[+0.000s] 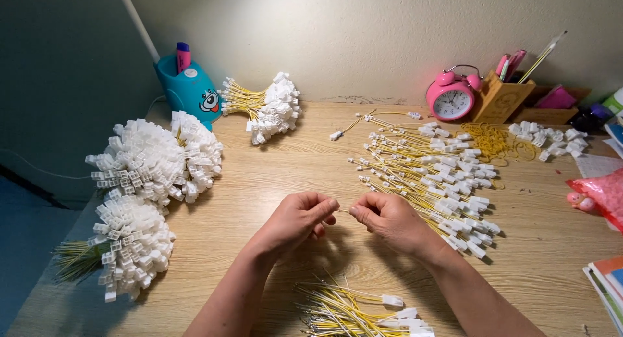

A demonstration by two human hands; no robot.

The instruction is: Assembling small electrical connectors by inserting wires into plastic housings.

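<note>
Fingertips of the left hand (297, 219) and right hand (388, 217) pinch toward each other over the wooden tabletop (285, 162), apparently gripping a thin yellow wire with a small white plastic connector between them, though it is nearly hidden. Just right lies a loose spread of unbundled yellow wires with white plugs (438, 181); near the wrists sits another small heap (354, 308). Finished-looking work seems plentiful: three big round bundles of white connectors (152, 162) at left, one more bundle (266, 108) by the teal pen holder (190, 89).

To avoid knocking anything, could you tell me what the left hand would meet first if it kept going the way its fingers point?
The left hand points right, so it would likely meet the right hand first.
</note>
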